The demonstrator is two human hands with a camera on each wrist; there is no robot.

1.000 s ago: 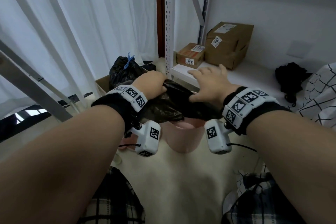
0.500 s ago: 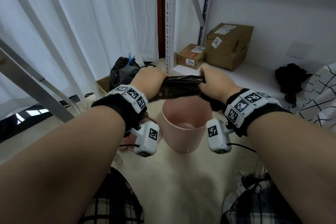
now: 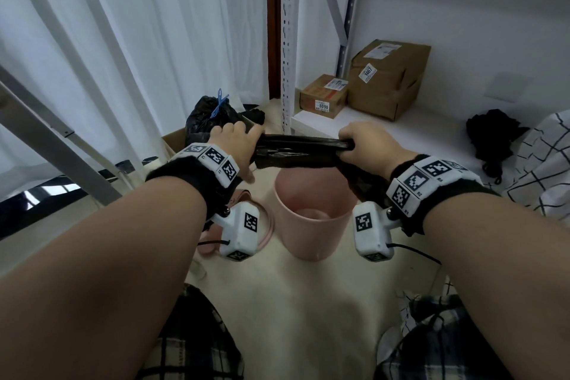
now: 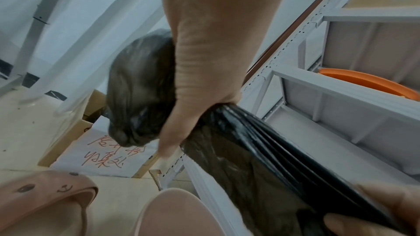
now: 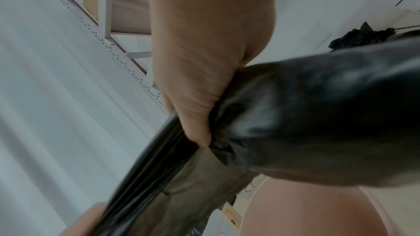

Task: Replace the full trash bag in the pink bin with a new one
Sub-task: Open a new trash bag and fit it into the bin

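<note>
The pink bin (image 3: 311,219) stands on the floor in front of me, with no bag inside it. Both hands hold a new black trash bag (image 3: 300,151) stretched taut above its rim. My left hand (image 3: 236,145) grips the bag's left end and my right hand (image 3: 367,145) grips its right end. The left wrist view shows the pleated bag (image 4: 261,150) running from the fist, with the bin rim (image 4: 163,209) below. In the right wrist view, the bag (image 5: 295,114) bunches out of my fist. The full, tied black bag (image 3: 209,116) sits in a cardboard box behind my left hand.
The bin's pink lid ring (image 3: 265,225) lies on the floor to its left. A white metal shelf upright (image 3: 288,40) rises just behind the bin, with two cardboard boxes (image 3: 385,77) on the low shelf. Curtains hang at left; checked fabric (image 3: 549,163) and a black cloth lie at right.
The hands have drawn apart and risen a little, pulling the bunched bag off the bin into a taut band. The right hand went from spread flat to gripping the bag.
</note>
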